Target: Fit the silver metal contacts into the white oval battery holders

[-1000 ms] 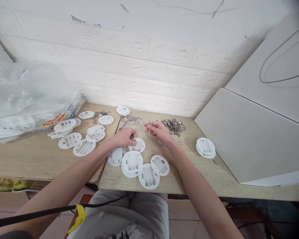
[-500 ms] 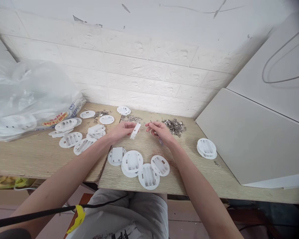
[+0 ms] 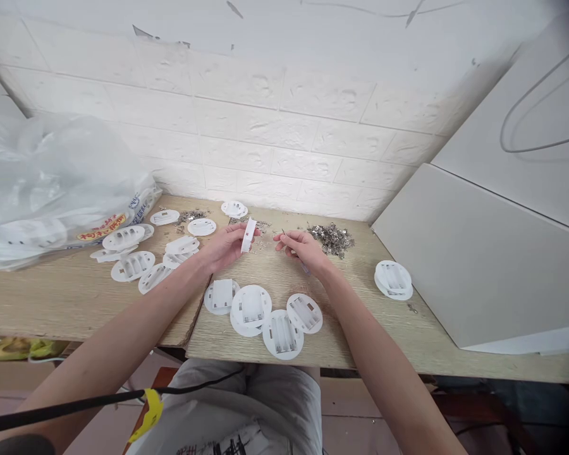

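My left hand is closed on a white plastic battery holder, which it tilts so that the narrow side faces the camera. A short gap to the right, my right hand pinches a thin tool; its dark tip shows above the fingers and a clear handle end sticks out below the palm. What kind of tool it is, I cannot make out. Behind that hand lies a heap of small metal contacts. Several round white battery holders lie nearer to me, some overlapping.
More round holders lie on the left board, beside a clear plastic bag. Two stacked holders sit at the right, near a grey panel. A white brick-patterned wall closes off the back. A black cable crosses in front of me.
My left hand has turned the held battery holder more upright and shifted slightly left and up. My right hand stays nearly in place with the thin tool. The view has shifted a little.
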`<state>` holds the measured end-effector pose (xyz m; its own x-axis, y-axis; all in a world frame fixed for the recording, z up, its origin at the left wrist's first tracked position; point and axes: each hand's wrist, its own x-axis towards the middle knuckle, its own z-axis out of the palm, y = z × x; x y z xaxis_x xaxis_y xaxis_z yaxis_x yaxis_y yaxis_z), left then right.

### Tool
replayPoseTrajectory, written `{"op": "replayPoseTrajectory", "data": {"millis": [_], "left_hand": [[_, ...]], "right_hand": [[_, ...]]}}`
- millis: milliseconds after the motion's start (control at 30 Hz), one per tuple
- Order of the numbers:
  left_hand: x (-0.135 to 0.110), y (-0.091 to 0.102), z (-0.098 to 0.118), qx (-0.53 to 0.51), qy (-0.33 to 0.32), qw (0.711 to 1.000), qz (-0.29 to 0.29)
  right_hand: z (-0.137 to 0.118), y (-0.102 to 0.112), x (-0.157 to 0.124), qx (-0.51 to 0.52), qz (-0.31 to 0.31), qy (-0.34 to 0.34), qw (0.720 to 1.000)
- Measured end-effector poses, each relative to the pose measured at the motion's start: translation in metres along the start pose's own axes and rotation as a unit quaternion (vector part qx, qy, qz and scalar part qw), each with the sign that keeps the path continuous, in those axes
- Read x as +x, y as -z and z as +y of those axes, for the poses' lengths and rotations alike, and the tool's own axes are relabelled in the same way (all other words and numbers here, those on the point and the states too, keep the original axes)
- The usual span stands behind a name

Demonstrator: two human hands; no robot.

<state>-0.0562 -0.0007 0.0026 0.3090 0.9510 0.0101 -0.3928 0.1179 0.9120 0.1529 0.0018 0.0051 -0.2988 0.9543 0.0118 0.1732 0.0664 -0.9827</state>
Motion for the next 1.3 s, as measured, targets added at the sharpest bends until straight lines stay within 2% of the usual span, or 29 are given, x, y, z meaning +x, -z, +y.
{"op": "replayPoseTrajectory", "data": {"millis": [167, 700, 833, 1033, 1167, 1300], "left_hand": [[-0.0006, -0.0019, -0.0007, -0.015, 0.014, 1.000, 0.021], [-0.0011, -0.0034, -0.0001, -0.011, 0.011, 1.000, 0.023], [-0.0019, -0.0059, 0.0009, 0.013, -0.006, 0.998, 0.063], [-0.0004, -0.0012, -0.0048, 0.106, -0.055, 0.987, 0.112], [-0.0020, -0.0004, -0.0051, 0.121, -0.038, 0.981, 0.149], [-0.0035, -0.0010, -0.0045, 0.146, -0.018, 0.976, 0.158]], "right_hand": [[-0.0004, -0.0004, -0.0004, -0.001, -0.006, 0.003, 1.000], [-0.0019, -0.0008, -0.0019, -0.009, -0.020, -0.010, 1.000], [-0.0012, -0.0003, -0.0019, -0.010, -0.022, -0.016, 1.000], [0.0044, 0.0014, 0.0011, -0.008, -0.026, -0.002, 1.000], [0.0045, 0.0024, 0.0009, -0.002, -0.038, 0.017, 0.999], [0.0027, 0.0022, 0.0001, -0.015, -0.036, 0.025, 0.999]]}}
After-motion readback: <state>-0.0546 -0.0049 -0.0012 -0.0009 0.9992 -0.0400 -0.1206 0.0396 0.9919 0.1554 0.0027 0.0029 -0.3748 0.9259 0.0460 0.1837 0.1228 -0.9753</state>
